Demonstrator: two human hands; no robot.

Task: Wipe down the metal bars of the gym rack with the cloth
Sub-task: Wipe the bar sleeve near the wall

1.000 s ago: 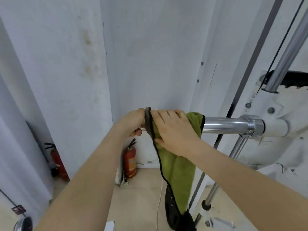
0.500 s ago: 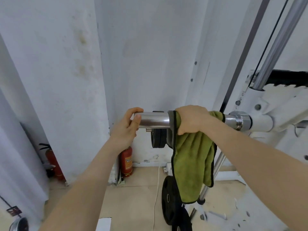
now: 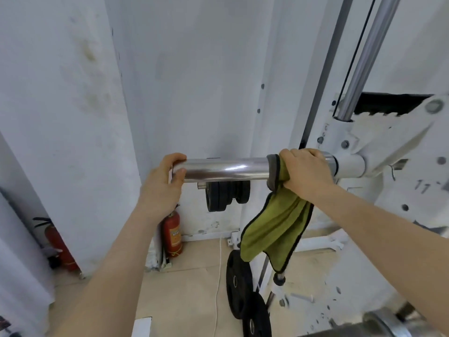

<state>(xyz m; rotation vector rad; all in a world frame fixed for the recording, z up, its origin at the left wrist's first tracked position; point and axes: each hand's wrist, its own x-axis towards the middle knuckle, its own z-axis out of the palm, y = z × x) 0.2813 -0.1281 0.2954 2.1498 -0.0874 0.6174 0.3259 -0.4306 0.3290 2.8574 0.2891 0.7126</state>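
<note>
left hand (image 3: 165,181) grips 1 bar (image 3: 226,169) | right hand (image 3: 306,171) clutches 1 cloth (image 3: 274,229) | plates (image 3: 226,193) maybe 3

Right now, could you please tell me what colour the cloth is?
Cloth: olive green, black edging; head view.

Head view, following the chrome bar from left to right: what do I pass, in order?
left hand gripping the free end → chrome bar, bare stretch → right hand gripping the green cloth wrapped round it → chrome collar → white rack bracket
</note>
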